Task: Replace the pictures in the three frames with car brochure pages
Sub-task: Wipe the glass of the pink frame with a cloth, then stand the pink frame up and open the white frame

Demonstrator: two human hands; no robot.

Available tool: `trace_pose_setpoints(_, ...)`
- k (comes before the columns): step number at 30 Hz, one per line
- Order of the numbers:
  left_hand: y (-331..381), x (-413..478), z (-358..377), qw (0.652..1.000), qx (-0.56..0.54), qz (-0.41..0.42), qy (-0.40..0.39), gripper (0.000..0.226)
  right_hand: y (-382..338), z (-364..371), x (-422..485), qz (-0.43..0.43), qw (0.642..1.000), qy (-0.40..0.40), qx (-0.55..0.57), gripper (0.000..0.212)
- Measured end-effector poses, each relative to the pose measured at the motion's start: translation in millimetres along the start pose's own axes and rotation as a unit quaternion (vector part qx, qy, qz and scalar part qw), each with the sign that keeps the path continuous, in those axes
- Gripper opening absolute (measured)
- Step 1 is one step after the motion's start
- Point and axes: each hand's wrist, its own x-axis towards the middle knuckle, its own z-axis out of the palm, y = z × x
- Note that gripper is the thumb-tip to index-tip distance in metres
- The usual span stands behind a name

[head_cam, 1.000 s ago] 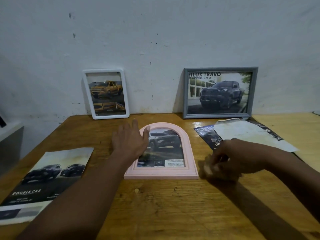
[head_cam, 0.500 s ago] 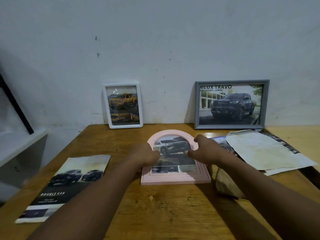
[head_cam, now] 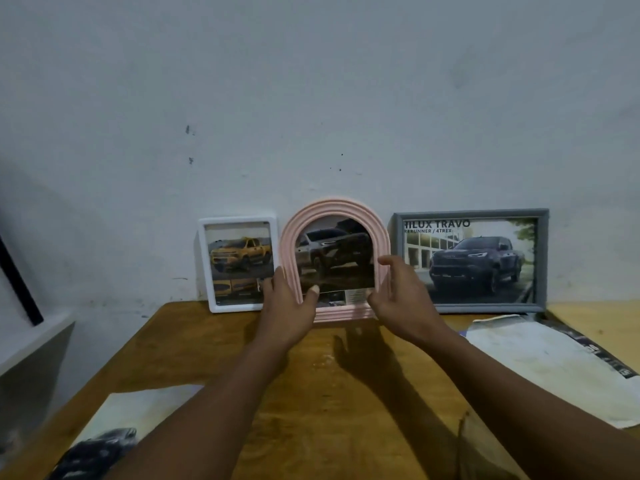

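A wooden table (head_cam: 329,393) is seen set against a pale, scuffed wall (head_cam: 311,98). At its back edge a white frame (head_cam: 239,221) is leaned upright on the wall, with a page showing a yellow pickup held in it, and to the right a grey frame (head_cam: 542,258) is stood the same way, a dark pickup and the words "HILUX TRAVO" being shown in it. A brochure page (head_cam: 114,427) printed with dark cars is laid flat at the near left of the table. At the right a creased pale sheet (head_cam: 554,368) is spread over a dark printed leaflet (head_cam: 602,358). A black bar (head_cam: 17,278) and a grey ledge (head_cam: 31,344) are glimpsed at the far left. The pink arched frame (head_cam: 334,206) is held upright between the other two frames, just beside each, with a car page seen inside it. Whether its lower edge is touching the table cannot be told. The lower right corner of the white frame is covered by the left hand (head_cam: 289,306), and the lower left corner of the grey frame by the right hand (head_cam: 398,292). Both arms are stretched forward over the table. The left side of the pink frame is gripped by the left hand, the thumb being laid on the front. The right side is clasped by the right hand, thumb on the rim.
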Motion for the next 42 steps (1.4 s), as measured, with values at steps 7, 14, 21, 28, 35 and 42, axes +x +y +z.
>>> trace_pose_setpoints(7, -14.5, 41.6, 22.8, 1.0, -0.002, -0.018, -0.013, 0.083, 24.7, 22.1, 35.2, 0.05, 0.998, -0.038, -0.01, 0.07)
trace_pose_setpoints(14, -22.3, 55.5, 34.6, 1.0, -0.01, -0.003, -0.023, 0.076, 31.3, 35.3, 52.8, 0.074, 0.995, -0.039, -0.054, 0.068)
trace_pose_setpoints(21, -20.5, 43.4, 10.7, 0.998, 0.038, 0.003, -0.054, 0.075, 10.5, 30.2, 38.5, 0.059, 0.995, -0.008, -0.078, 0.056)
trace_pose_setpoints(28, -26.1, 29.7, -50.2, 0.996, 0.092, 0.0, -0.017, 0.077, -43.7, 47.3, 30.5, -0.009, 0.997, -0.076, -0.007, 0.039)
trace_pose_setpoints(35, -57.5, 48.1, -99.1, 0.995, 0.08, -0.037, 0.041, 0.073, -74.0, 98.8, 50.8, -0.018, 0.992, -0.121, 0.023, 0.047)
trace_pose_setpoints(42, -98.1, 86.5, -103.9, 0.994, 0.025, -0.087, 0.069, 0.085, -76.8, 150.7, 86.0, -0.008, 0.991, -0.125, 0.045, 0.06)
